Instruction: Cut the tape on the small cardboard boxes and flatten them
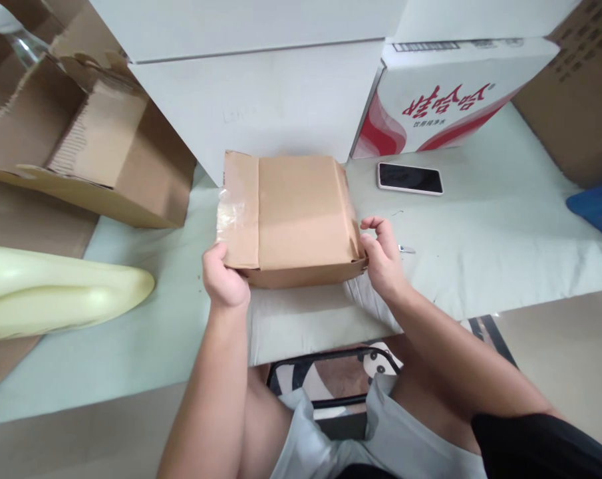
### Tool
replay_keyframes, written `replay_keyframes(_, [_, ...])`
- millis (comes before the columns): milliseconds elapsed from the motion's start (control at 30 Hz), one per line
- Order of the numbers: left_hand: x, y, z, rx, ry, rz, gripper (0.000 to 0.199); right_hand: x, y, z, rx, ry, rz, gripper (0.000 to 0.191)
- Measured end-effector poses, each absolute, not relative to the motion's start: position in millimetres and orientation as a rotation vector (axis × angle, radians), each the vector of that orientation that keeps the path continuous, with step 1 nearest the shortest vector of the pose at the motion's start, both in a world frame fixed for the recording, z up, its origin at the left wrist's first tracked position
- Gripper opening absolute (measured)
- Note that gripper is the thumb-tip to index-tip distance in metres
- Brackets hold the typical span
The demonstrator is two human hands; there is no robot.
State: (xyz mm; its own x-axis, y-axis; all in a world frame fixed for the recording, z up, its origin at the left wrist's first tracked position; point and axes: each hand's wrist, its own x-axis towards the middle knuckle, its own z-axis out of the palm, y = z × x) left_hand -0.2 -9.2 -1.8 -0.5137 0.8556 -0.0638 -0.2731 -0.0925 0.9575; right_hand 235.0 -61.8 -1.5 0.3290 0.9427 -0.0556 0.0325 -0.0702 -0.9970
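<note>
A brown cardboard box (pixel 301 213) lies on the pale cloth-covered table in front of me. Its left end is a flap (pixel 238 213) with shiny clear tape along a torn edge. My left hand (pixel 224 276) grips the front left corner, thumb on top and fingers mostly hidden beneath. At the front right corner is my right hand (pixel 382 256), its fingers curled and its thumb against the box edge; the lower fingers are hidden. Just right of that hand, a small shiny metal piece (pixel 406 249) lies on the cloth, too small to name.
White cartons (pixel 261 100) stand behind the box, one with red lettering (pixel 445 100). A phone (pixel 410 179) lies at the right. On the left are an opened cardboard carton (pixel 151 159) and a pale yellow object (pixel 81 293). Something blue (pixel 597 209) sits at the right edge.
</note>
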Motion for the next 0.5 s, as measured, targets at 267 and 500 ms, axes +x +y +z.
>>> replay_keyframes(267, [3, -4, 21, 0.587, 1.234, 1.858, 0.025, 240, -57, -11, -1.297, -0.931, 1.122, 0.055])
replay_keyframes(500, [1, -3, 19, 0.682, 1.314, 1.808, 0.025, 233, -59, 2, -1.268, -1.047, 1.14, 0.041])
